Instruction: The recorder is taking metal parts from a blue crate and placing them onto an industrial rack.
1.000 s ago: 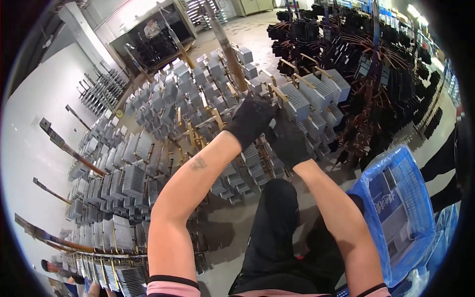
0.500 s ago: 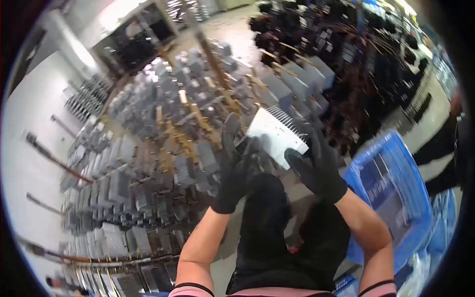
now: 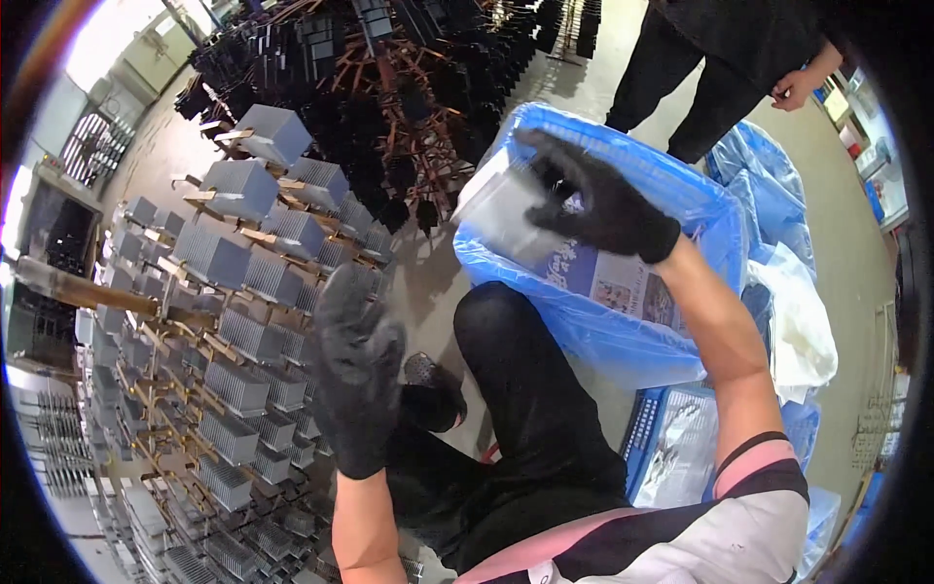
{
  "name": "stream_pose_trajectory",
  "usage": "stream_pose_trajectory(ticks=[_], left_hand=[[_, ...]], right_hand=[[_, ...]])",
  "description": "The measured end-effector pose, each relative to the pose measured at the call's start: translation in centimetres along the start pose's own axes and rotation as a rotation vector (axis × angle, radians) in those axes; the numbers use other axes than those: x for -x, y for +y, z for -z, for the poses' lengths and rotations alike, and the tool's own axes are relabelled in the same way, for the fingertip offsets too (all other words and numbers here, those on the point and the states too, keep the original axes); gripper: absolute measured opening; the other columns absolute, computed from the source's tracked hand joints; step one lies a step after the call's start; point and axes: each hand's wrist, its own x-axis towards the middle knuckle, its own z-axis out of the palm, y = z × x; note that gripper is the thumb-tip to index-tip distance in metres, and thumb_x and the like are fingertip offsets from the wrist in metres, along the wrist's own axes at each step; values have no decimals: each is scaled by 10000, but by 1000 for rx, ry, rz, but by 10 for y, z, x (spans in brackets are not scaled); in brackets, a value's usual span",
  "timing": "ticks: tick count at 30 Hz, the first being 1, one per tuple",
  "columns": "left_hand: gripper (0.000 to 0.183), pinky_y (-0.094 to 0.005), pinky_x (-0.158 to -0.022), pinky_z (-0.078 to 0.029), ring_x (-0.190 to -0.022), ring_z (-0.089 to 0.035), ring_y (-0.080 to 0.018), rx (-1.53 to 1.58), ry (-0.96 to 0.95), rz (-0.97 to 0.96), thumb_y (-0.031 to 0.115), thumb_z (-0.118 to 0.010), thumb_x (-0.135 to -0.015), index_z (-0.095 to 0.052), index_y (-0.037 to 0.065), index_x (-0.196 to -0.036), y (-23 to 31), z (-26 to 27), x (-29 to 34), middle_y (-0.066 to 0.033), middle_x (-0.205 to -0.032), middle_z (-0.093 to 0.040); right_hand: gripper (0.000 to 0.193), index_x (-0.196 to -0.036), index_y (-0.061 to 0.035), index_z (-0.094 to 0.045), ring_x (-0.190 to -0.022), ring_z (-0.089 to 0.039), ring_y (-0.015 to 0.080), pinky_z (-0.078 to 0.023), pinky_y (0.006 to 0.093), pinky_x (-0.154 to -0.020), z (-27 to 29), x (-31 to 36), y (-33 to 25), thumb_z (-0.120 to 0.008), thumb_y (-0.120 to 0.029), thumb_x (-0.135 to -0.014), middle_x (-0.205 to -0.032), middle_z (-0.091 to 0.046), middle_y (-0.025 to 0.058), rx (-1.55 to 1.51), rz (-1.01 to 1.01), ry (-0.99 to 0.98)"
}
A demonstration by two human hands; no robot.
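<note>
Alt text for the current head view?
A black-gloved right hand holds a blurred pale block over a blue plastic-lined crate; the gloved left hand hovers beside racked grey finned blocks. Dark parts hang beyond, and another person stands behind the crate.

glare upper left | right hand (image 3: pixel 613 209) motion-blurred | black rim, edges bent

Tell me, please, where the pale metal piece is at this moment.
The pale metal piece, blurred, is in the head view's upper half, right of centre, at the right hand and the left end of the blue basket.
</note>
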Motion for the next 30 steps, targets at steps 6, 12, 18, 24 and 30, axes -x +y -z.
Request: stream_pose_trajectory(ticks=[6, 12, 18, 24, 30], left_hand=[[413, -345, -967, -467, -1095, -607, -205, -223, 56, 194, 71, -676, -898, -556, -23, -1282, -34, 39, 23, -109, -1190, -625], [375, -337, -952, -474, -1071, -611, -195, -336, 87, 200, 67, -683, -886, -585, -15, -1239, -48, 55, 32, -103, -1185, -626], [338, -343, -971, -461, -1079, -606, -214, -373, 103, 186, 68, -675, -879, -606, -6, -1202, -47, 69, 41, -101, -1179, -624], [318, -351, -979, -451, -1104, -595, -245, -511, 74, 83, 63, -663, -867, -618, 8, -1177, -48, 73, 46, -116, -1166, -622], [288, -371, -980, -453, -1098, -610, -293, -743, 17, -20, 85, -660, -882, -633, 14, -1161, -31, 75, 44, -157, -1185, -621]], right_hand=[[717, -1447, -150, -437, -1099, -583, 367, -482, 500, -932, -44, 35, 130, -719, -286, -801, -1291, -550, 224, 481, -40, -41], [615, -1335, -145, -545, -1010, -606, 402, -492, 530, -879, -104, 19, 150, -692, -163, -738, -1173, -597, 205, 609, -87, -141], [566, -1273, -156, -585, -984, -609, 388, -504, 508, -818, -118, 28, 170, -706, -181, -721, -1119, -616, 182, 680, -78, -63], [551, -1251, -149, -593, -960, -603, 390, -486, 517, -827, -122, 28, 186, -702, -175, -712, -1086, -620, 173, 683, -11, -16], [491, -1221, -130, -610, -944, -600, 390, -490, 528, -818, -141, 24, 190, -663, -151, -733, -1067, -618, 179, 700, -8, -63]])
